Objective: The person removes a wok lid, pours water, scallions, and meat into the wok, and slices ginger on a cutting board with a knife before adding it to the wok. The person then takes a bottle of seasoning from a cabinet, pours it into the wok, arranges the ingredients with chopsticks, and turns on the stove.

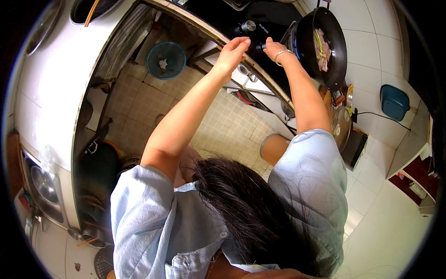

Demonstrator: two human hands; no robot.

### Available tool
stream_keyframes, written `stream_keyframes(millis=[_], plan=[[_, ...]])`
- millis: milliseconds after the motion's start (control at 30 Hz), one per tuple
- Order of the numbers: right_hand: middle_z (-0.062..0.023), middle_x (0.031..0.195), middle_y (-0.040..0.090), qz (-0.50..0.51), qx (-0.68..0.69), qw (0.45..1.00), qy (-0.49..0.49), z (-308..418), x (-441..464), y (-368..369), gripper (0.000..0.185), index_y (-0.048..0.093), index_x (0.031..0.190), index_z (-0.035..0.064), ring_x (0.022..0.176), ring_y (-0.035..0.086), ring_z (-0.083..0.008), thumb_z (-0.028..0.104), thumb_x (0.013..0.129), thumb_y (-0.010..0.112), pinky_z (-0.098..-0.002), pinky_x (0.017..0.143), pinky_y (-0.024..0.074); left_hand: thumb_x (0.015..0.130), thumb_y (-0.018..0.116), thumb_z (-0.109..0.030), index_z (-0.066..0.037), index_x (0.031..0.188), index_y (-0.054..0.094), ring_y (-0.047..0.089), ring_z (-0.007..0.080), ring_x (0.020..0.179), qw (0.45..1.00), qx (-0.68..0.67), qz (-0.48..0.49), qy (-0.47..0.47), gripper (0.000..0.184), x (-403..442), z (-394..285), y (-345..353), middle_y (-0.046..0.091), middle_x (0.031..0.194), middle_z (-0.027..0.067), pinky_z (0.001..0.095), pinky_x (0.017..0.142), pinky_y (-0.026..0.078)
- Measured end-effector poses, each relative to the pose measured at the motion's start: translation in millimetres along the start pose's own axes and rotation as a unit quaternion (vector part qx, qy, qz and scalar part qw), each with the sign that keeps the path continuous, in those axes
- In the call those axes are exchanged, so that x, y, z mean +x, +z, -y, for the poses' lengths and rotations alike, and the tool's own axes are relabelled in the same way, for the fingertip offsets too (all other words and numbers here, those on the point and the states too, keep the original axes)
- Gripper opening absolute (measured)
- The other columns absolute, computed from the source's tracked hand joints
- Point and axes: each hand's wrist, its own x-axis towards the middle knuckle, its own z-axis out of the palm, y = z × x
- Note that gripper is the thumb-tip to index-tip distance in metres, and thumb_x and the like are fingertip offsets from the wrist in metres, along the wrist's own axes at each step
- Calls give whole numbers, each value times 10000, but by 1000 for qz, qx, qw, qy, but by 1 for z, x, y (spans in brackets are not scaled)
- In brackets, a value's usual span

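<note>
My right hand (275, 50), with a bracelet on the wrist, is closed on a dark stove knob (263, 46) at the front of the black gas stove (274, 16). My left hand (232, 52) is over the stove's front edge, its fingers loosely bent and nothing visible in them. Another knob (248, 25), with a silvery face, is just beyond it. On the burner right of my right hand stands a black wok (338, 51). Pale meat slices (324, 51) with a green strip lie inside it. A bit of blue flame shows at the wok's near side.
A blue bin (166, 60) stands on the tiled floor at left. White counter (51, 93) runs along the left, with a dark pan (93, 9) and chopsticks at its far end. A glass lid (341, 128) and a teal basin (395, 102) are at right.
</note>
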Motion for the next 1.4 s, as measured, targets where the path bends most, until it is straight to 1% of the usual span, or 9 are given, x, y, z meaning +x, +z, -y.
stream_keyframes(millis=[400, 700, 800, 1000, 1100, 1133, 1200, 1267, 1400], plan=[[-309, 1191, 524, 5, 4, 1000, 10, -1, 5, 2, 307, 431, 1153, -47, 1132, 509, -428, 137, 907, 444, -470, 949, 422, 936, 497, -354, -65, 1283, 492, 473, 217, 1189, 1000, -3, 2, -7, 452, 3, 3, -2, 477, 1320, 117, 358, 974, 393], [-320, 1231, 489, 10, 38, 999, 27, -4, 10, 7, 313, 423, 1174, -60, 1176, 476, -428, 60, 901, 328, -477, 972, 402, 936, 500, -337, -78, 1292, 489, 471, 213, 1191, 1000, -7, -11, -7, 440, 3, -1, 2, 492, 1298, 109, 350, 969, 396], [-313, 1244, 483, 21, -6, 999, 27, 2, 2, 0, 329, 420, 1183, -67, 1186, 470, -422, 60, 907, 293, -475, 977, 400, 933, 505, -334, -82, 1293, 489, 473, 211, 1185, 1000, -7, -12, -8, 439, 2, -1, 3, 503, 1279, 103, 346, 965, 397], [-298, 1263, 477, 9, 5, 999, 31, -1, 10, 6, 338, 421, 1195, -58, 1179, 480, -416, 54, 911, 276, -476, 980, 402, 922, 524, -317, -80, 1291, 493, 488, 195, 1162, 1000, -4, -11, -9, 440, 4, 0, 7, 537, 1235, 88, 321, 947, 397], [-282, 1297, 454, 13, 28, 998, 49, -1, 10, 6, 364, 422, 1216, -51, 1201, 459, -411, 79, 919, 256, -475, 996, 386, 910, 545, -291, -71, 1289, 497, 503, 186, 1141, 999, 48, -7, -2, 441, 20, 9, 17, 555, 1220, 95, 315, 939, 400], [-264, 1332, 426, 18, 32, 997, 63, -9, 22, 16, 402, 424, 1245, -41, 1225, 435, -403, 116, 931, 227, -469, 1015, 368, 887, 559, -228, -42, 1290, 493, 515, 177, 1124, 998, 68, -12, -1, 449, 29, 18, 19, 559, 1228, 109, 300, 926, 408], [-258, 1349, 408, 13, 65, 995, 73, -16, 32, 24, 419, 421, 1256, -46, 1234, 424, -401, 133, 936, 217, -469, 1022, 360, 870, 555, -196, -24, 1292, 485, 512, 208, 1146, 984, 178, -18, 16, 462, 58, 56, 20, 548, 1251, 129, 308, 933, 408], [-258, 1347, 411, 17, 85, 993, 78, -24, 42, 33, 439, 423, 1258, -54, 1230, 430, -395, 156, 942, 203, -468, 1021, 361, 825, 541, -142, 5, 1282, 482, 490, 276, 1200, 953, 298, -18, 41, 484, 61, 57, 28, 517, 1291, 168, 330, 976, 398], [-276, 1255, 494, -17, 20, 999, 34, -5, 7, 6, 372, 454, 1200, -64, 1167, 495, -394, 124, 930, 281, -460, 968, 420, 795, 506, -116, -17, 1250, 510, 432, 315, 1229, 882, 450, -5, 144, 466, 83, 77, 37, 452, 1347, 152, 378, 1036, 349]])
